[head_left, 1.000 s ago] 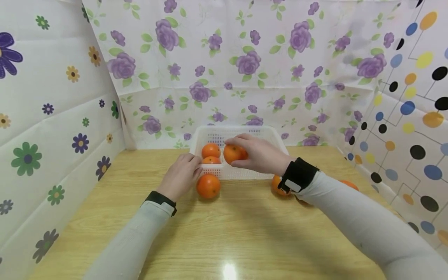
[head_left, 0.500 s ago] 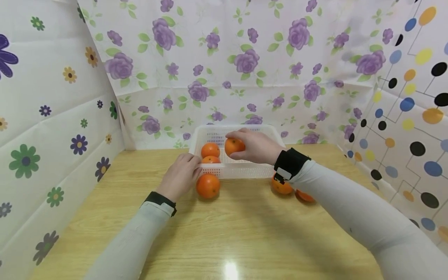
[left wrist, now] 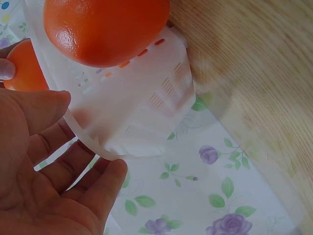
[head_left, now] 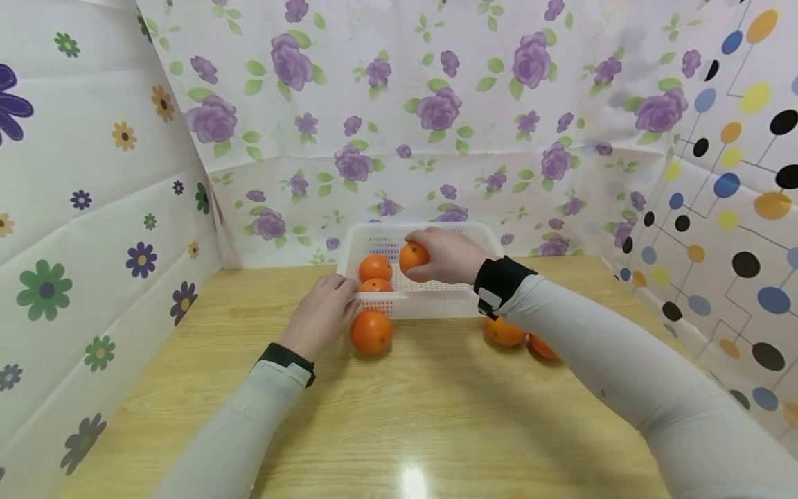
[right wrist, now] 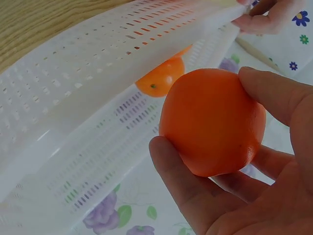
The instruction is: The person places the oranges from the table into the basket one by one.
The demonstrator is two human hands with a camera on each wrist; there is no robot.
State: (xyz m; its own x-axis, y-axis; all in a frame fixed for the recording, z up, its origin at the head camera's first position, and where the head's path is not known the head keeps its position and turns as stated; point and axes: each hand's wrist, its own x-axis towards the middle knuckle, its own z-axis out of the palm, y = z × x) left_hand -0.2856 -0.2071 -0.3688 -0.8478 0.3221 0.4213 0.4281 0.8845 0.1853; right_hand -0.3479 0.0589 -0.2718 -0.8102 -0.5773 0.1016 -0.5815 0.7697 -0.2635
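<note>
At the basket (head_left: pixel 430 296), the left hand (head_left: pixel 320 313) pinches the near left corner; the right hand (head_left: pixel 451 256) grips an orange (head_left: pixel 413 260) that could bounce if dropped high.

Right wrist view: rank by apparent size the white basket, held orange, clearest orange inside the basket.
1. White basket
2. Held orange
3. Clearest orange inside, partly hidden and farther off; real sizes of the oranges unsure.

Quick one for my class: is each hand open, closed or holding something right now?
Left hand: closed, gripping the basket by its edge.
Right hand: closed round an orange.
</note>
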